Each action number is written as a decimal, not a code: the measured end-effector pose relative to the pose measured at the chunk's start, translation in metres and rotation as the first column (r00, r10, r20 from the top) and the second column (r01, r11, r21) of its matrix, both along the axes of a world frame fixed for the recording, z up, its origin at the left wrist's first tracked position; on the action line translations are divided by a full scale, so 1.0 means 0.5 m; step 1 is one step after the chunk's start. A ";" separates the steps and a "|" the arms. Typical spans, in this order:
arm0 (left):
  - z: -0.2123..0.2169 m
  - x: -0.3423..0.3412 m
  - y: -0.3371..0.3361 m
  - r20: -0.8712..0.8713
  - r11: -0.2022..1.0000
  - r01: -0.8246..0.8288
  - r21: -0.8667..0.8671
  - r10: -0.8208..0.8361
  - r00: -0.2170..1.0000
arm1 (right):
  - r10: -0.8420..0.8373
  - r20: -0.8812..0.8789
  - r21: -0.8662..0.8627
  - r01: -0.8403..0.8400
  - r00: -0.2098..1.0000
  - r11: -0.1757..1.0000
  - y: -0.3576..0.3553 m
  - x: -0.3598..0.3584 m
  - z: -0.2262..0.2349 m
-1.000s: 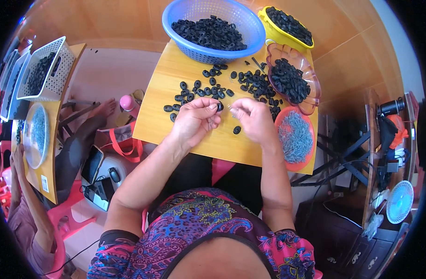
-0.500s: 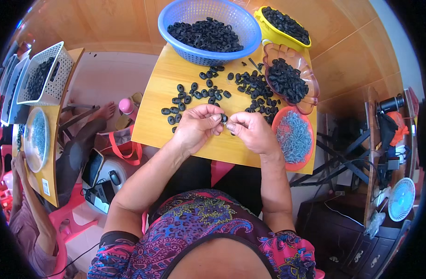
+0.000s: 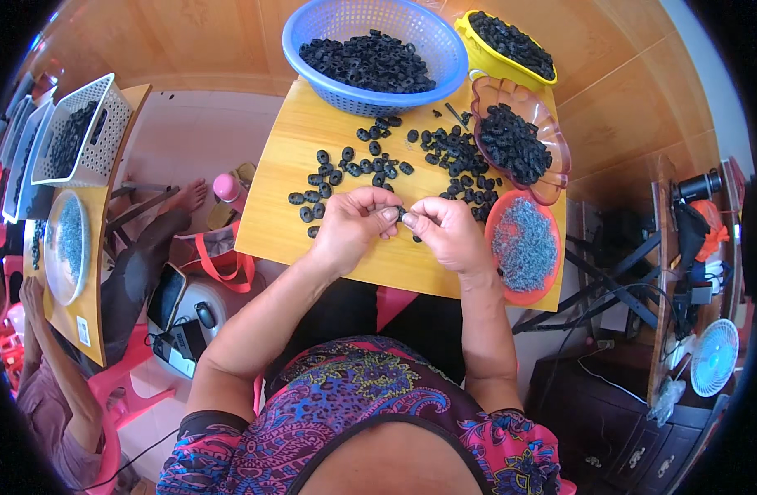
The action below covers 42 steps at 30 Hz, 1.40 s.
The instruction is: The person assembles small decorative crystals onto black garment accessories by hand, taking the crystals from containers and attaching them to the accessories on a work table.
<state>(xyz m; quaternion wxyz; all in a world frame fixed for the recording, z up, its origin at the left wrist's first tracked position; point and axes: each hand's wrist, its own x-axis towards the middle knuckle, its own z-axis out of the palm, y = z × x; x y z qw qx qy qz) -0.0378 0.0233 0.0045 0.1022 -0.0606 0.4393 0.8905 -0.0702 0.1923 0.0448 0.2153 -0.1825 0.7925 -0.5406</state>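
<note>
My left hand (image 3: 354, 225) and my right hand (image 3: 447, 233) meet fingertip to fingertip over a small yellow wooden table (image 3: 345, 256). Together they pinch one small black ring-shaped part (image 3: 401, 215) between them. Several more loose black parts (image 3: 370, 162) lie scattered on the tabletop just beyond my hands. To the right of my right hand stands an orange dish of small grey metal bits (image 3: 523, 245).
A blue basket (image 3: 370, 49), a yellow tub (image 3: 510, 45) and a clear amber dish (image 3: 519, 144) hold black parts at the table's far side. Another person's legs (image 3: 147, 247) and arm (image 3: 52, 371) are at left by a second table with a white basket (image 3: 73, 132). A fan (image 3: 713, 356) stands at right.
My hands have come together from slightly apart and now pinch one black part between them; they sit a little nearer to me than before.
</note>
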 end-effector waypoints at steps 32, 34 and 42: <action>-0.006 -0.023 -0.042 0.155 0.943 -0.050 0.328 -0.001 0.988 | -0.088 -0.099 -0.029 0.085 0.991 0.996 -0.046 -0.102 0.003; -0.008 -0.021 -0.041 0.155 0.940 -0.042 0.338 -0.011 0.988 | -0.091 0.043 -0.167 0.097 0.995 0.981 -0.029 -0.065 0.001; -0.001 -0.012 -0.024 0.106 0.962 0.005 0.271 -0.035 0.994 | -0.127 0.129 -0.249 0.156 0.984 0.956 -0.030 -0.019 0.010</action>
